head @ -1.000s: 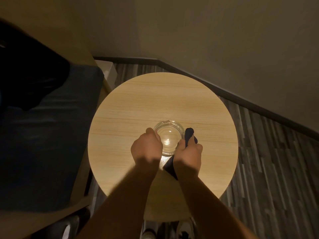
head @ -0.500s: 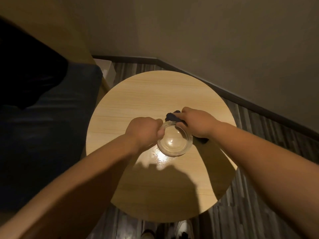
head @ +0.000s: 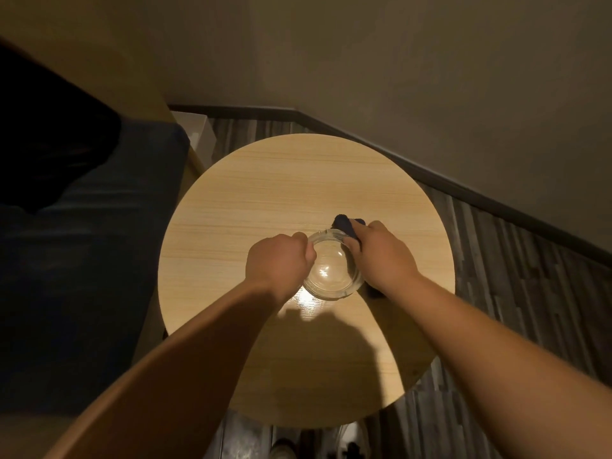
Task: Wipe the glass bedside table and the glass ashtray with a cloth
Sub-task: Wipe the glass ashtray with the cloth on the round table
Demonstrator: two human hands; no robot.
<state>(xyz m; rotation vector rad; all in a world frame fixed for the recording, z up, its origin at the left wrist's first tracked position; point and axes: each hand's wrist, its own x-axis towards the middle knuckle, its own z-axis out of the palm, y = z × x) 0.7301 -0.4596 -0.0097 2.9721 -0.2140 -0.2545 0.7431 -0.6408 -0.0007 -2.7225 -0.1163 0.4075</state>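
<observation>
A round clear glass ashtray [head: 331, 271] stands near the middle of the round table [head: 265, 193], whose top looks like glossy light wood grain. My left hand [head: 280, 263] grips the ashtray's left rim. My right hand [head: 381, 256] holds a dark blue cloth [head: 344, 223] against the ashtray's far right rim. Part of the cloth sticks out past my fingers, and another bit shows under my wrist.
A dark blue bed [head: 99, 260] with a wooden frame runs along the table's left side. Walls with a dark skirting board [head: 430, 180] close in behind and to the right. Striped grey wood floor [head: 530, 293] lies to the right. Shoes [head: 284, 448] show below the table.
My right hand has carried the cloth from the ashtray's near right side round to its far right rim. The left hand has kept hold of the left rim. My view has shifted.
</observation>
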